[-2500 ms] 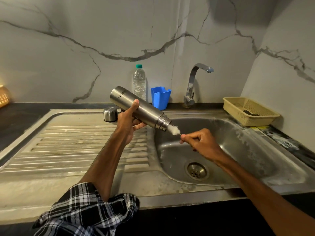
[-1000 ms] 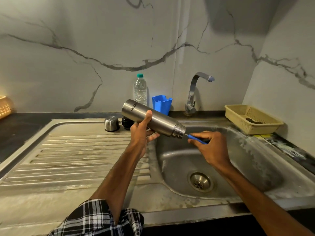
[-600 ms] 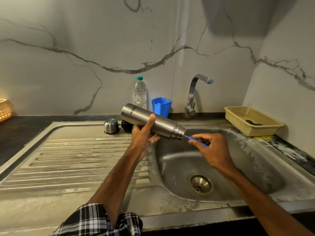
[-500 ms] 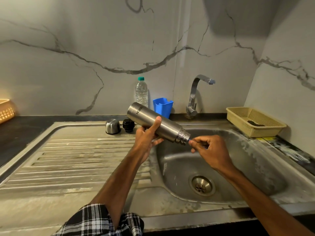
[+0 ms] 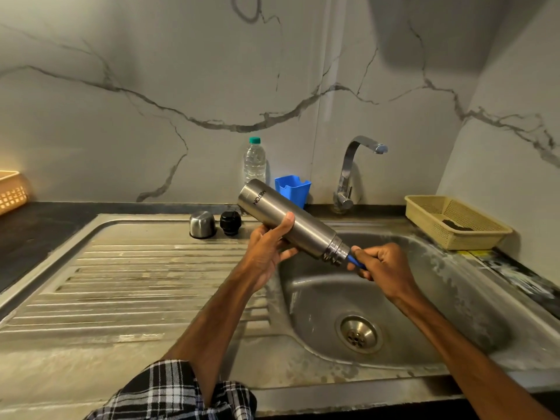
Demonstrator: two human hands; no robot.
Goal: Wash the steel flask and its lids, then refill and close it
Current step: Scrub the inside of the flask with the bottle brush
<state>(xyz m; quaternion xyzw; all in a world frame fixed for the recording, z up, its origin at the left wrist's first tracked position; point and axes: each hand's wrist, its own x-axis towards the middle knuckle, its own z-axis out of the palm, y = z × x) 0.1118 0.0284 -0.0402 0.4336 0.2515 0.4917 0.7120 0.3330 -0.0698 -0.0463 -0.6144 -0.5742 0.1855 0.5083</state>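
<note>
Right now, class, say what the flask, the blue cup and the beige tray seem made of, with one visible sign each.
Flask: brushed steel, judging by its grey satin sheen and soft highlights. Blue cup: probably plastic, uniform matte colour. Beige tray: probably moulded plastic, with a fine lattice of holes.

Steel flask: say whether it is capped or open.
Open: the steel flask has a bare mouth, a blue brush handle in the right hand enters it; steel cap and black stopper sit on the drainboard.
</note>
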